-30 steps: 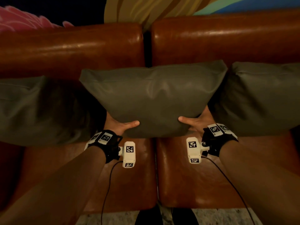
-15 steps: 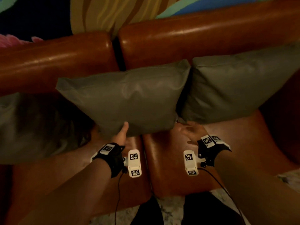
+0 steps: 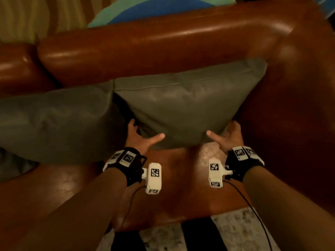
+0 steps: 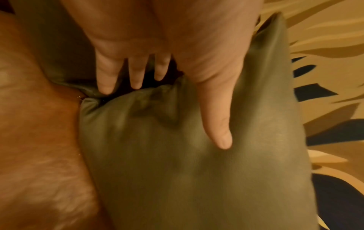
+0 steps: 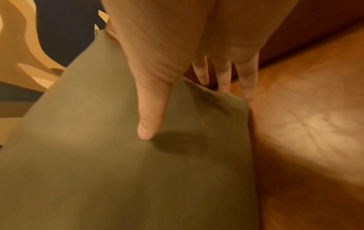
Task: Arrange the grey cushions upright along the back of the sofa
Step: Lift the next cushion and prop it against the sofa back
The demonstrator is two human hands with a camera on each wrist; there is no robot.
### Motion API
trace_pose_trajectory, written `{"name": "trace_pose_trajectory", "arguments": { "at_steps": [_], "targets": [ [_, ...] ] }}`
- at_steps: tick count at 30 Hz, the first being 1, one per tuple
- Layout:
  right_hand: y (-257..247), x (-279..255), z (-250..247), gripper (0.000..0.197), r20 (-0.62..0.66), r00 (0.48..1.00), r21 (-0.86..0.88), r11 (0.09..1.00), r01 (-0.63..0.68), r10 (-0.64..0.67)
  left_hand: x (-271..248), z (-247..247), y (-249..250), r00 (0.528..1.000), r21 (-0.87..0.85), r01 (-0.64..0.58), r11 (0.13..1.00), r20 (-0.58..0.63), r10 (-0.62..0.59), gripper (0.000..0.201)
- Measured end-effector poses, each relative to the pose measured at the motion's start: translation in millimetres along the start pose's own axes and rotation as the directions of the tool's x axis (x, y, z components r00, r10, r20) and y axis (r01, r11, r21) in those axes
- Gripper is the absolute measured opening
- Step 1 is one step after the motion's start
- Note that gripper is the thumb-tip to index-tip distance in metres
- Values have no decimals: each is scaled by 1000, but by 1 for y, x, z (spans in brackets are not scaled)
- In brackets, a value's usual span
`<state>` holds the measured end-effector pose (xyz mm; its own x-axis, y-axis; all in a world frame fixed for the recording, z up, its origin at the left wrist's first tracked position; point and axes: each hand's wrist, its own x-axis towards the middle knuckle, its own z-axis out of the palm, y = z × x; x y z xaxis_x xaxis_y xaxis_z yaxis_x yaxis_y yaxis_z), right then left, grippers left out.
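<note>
Two grey cushions stand upright against the brown leather sofa back [image 3: 163, 42]. The right cushion [image 3: 190, 105] sits by the armrest, the middle cushion [image 3: 54, 124] to its left. My left hand [image 3: 146, 129] is at the right cushion's lower left corner; the left thumb [image 4: 216, 124] lies along its front [image 4: 187, 171] and the straight fingers [image 4: 135, 74] reach into the gap between the cushions. My right hand [image 3: 221, 128] is at the lower right corner, its thumb [image 5: 149, 118] stretched over the cushion face [image 5: 118, 155] and its fingers [image 5: 222, 77] behind the corner.
The sofa's right armrest [image 3: 299, 105] rises close beside the right cushion. The bare leather seat [image 3: 181, 178] lies under my wrists. A pale patterned rug [image 3: 235, 232] shows below the seat's front edge. A painted wall [image 3: 145, 11] is behind the sofa.
Both hands have let go of the middle cushion and moved right to the lower corners of the right cushion. The view has swung right to the sofa's end.
</note>
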<state>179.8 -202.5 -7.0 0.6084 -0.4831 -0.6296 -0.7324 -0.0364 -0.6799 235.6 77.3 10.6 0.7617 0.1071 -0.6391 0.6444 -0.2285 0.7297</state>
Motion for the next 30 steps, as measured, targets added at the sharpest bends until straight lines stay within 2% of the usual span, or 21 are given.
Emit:
{"name": "trace_pose_trajectory", "arguments": {
  "at_steps": [2,4,8,11,14,16,19,21,23,25,28,30],
  "targets": [
    [-12,26,-14,134,52,997,18,998,58,-58,10,16,6,997,26,-42,999,-57,43,134],
    [-18,45,-20,141,109,988,10,994,106,-107,16,26,9,993,93,-53,994,-96,62,144],
    [-24,65,-22,149,168,973,-20,986,165,-160,24,36,10,978,157,-97,983,-171,123,132],
    [-18,75,-19,155,156,966,-17,977,212,-207,29,39,8,982,61,-73,996,-168,82,130],
    [-15,76,-21,145,160,955,-10,967,256,-251,31,45,7,983,8,-73,997,-168,73,126],
    [-13,71,-28,130,178,945,4,961,278,-274,29,55,5,984,55,-65,996,-164,74,114],
    [-7,78,-52,109,137,962,71,971,230,-238,24,84,12,991,66,-84,994,-101,91,79],
    [-2,90,-72,122,75,967,102,966,236,-244,26,107,18,991,43,-130,991,-38,131,73],
    [4,100,-83,139,67,967,96,966,239,-246,37,117,26,979,52,-196,979,-48,198,84],
    [12,109,-83,148,89,974,100,975,200,-209,45,116,31,971,86,-229,970,-55,234,103],
    [21,128,-72,144,182,968,153,978,145,-172,44,104,26,966,144,-242,960,-62,253,117],
    [10,119,-71,133,179,970,115,982,147,-166,41,102,17,969,135,-228,964,-63,238,125]
  ]
}}
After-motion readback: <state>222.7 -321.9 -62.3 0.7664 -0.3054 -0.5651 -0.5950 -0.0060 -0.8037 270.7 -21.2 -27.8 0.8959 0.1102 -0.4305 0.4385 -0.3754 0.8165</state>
